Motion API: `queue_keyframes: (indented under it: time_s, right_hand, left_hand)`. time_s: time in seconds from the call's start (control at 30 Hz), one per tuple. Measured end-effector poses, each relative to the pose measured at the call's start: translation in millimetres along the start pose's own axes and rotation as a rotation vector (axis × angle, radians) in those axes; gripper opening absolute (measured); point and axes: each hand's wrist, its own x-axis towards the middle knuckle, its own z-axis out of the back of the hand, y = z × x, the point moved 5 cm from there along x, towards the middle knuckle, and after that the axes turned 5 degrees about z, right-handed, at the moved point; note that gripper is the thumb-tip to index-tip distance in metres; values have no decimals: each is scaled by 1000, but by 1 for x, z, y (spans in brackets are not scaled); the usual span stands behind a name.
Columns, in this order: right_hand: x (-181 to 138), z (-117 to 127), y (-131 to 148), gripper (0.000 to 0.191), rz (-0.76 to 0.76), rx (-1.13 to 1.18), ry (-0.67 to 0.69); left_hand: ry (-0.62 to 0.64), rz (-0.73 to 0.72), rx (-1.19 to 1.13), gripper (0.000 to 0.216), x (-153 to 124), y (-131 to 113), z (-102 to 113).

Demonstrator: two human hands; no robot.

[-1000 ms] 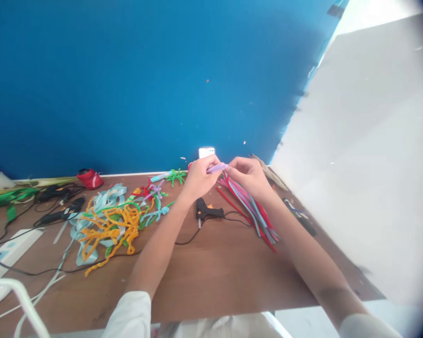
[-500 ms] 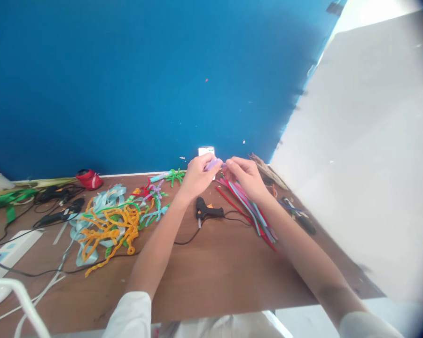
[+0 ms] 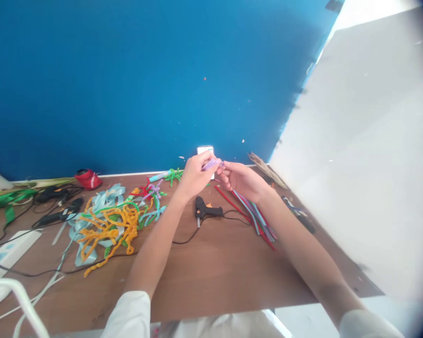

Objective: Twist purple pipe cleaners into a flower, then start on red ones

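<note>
Close together above the back of the table are my left hand [image 3: 196, 174] and my right hand [image 3: 245, 180]. A purple pipe cleaner [image 3: 210, 164] is gripped in my left fingers. Its right end is pinched by my right thumb and fingertips, with the palm turned partly upward. Behind my left hand stands a lit phone [image 3: 205, 150], mostly covered. Under my right hand and forearm lies a bundle of red, blue and purple pipe cleaners [image 3: 255, 218]. A black glue gun [image 3: 207, 210] rests on the table below the hands.
Orange twisted pipe cleaners [image 3: 116, 230] and light blue ribbon [image 3: 109, 199] are heaped at left. Further left are another glue gun [image 3: 61, 215], cables and a white power strip [image 3: 14, 249]. A blue wall [image 3: 162, 84] bounds the back; dried husks [image 3: 268, 169] lie at back right.
My right hand has turned, its palm now more upward and its fingers curled under the purple pipe cleaner. My left hand keeps its grip, almost in place.
</note>
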Motion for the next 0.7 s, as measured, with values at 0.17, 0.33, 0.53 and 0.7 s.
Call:
queue_keyframes:
  time_s: [0.17, 0.33, 0.53, 0.7]
  right_hand:
    - [1, 4, 1, 25, 89, 1, -39]
    - [1, 9, 5, 25, 252, -202, -129]
    - [-13, 0, 20, 32, 677, -1019, -287]
    - [-18, -10, 16, 31, 856, -1449, -418]
  left_hand:
    - [-5, -27, 50, 22, 0, -1, 0]
    - [0, -47, 145, 24, -2, -6, 0]
    - [-19, 22, 226, 30, 0, 2, -2]
    - [-22, 57, 208, 39, -1, 5, -1]
